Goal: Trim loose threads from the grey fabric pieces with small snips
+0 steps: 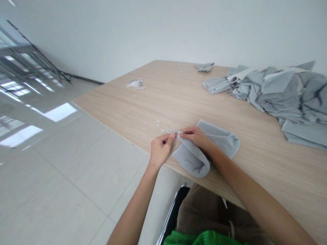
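Near the table's front edge, my right hand pinches the top edge of a grey sock-like cloth with a rounded end. A second grey cloth of the same shape lies flat beyond it, partly under my right wrist. Close against the right fingertips, my left hand is closed, thumb pressed to the fingers. Something small, dark and thin shows in its grip, its tip at the cloth edge; I cannot make out what it is. White scraps lie just beyond the fingertips.
A large heap of grey cloths covers the table's right side. One folded grey cloth sits near the back edge, and a small pile of whitish scraps farther left. The wooden table ends at a white wall; tiled floor lies left.
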### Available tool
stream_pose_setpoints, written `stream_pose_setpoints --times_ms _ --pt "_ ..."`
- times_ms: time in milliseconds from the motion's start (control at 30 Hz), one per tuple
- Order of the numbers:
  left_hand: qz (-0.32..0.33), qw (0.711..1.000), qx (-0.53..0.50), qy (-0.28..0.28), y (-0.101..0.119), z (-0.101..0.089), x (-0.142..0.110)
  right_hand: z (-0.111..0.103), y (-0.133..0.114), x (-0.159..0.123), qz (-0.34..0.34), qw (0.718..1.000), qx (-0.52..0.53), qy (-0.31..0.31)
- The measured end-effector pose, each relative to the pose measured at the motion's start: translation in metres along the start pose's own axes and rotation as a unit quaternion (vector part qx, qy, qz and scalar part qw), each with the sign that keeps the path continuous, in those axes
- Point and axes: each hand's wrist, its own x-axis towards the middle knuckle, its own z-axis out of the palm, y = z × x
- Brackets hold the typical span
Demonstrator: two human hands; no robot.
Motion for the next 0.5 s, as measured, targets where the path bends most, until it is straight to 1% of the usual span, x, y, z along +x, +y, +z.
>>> stream_pose_setpoints --times_ms 333,400,500 --pt "-0.005 1.0 0.012 0.008 0.0029 0.0014 0.0005 -0.0015 0.0029 0.0023 -0.027 0.999 -0.02 0.005" --pt "-0.008 1.0 0.01 0.019 0.0023 0.0014 0.0006 -0.0022 0.0043 0.0028 -0.035 0.999 -0.024 0.006" --pt "-0.013 0.999 0.007 0.05 0.0007 0.0022 -0.0006 -0.0032 0.0063 0.0032 -0.049 0.998 -0.031 0.006"
